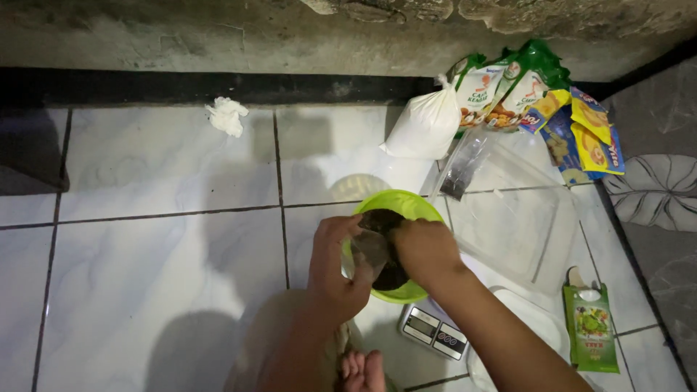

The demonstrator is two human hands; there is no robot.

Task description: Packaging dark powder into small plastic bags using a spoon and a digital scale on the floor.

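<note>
Bowl: a lime-green bowl point(404, 204) sits just right of the frame's centre, on the white tiled floor point(145, 218), with a dark brown mass point(392, 274) inside it.
Packet: you hold a small clear plastic packet point(370, 250) over the bowl's left rim, tilted toward the dark mass.
Left hand: your left hand point(334, 268) is closed around the packet from the left, thumb on top.
Right hand: your right hand point(426, 250) is bunched over the bowl, fingers pinching the packet's upper end; it covers much of the bowl's middle.
Scale: a small silver digital scale point(434, 332) lies under the bowl's near edge, lower centre-right of the frame.
Foot: your bare toes point(363, 370) show at the bottom edge, just left of the scale.
Lid and tub: a clear plastic container point(519, 225) lies right of the bowl, with a white lid point(537, 327) below it.
Carton: a small green carton point(592, 327) stands at lower right.
Bags: a white powder bag point(425, 127) and several green, yellow and blue snack packets point(552, 109) lean against the wall at upper right.
Tissue: a crumpled white tissue point(227, 115) lies at upper left, well apart from everything.
</note>
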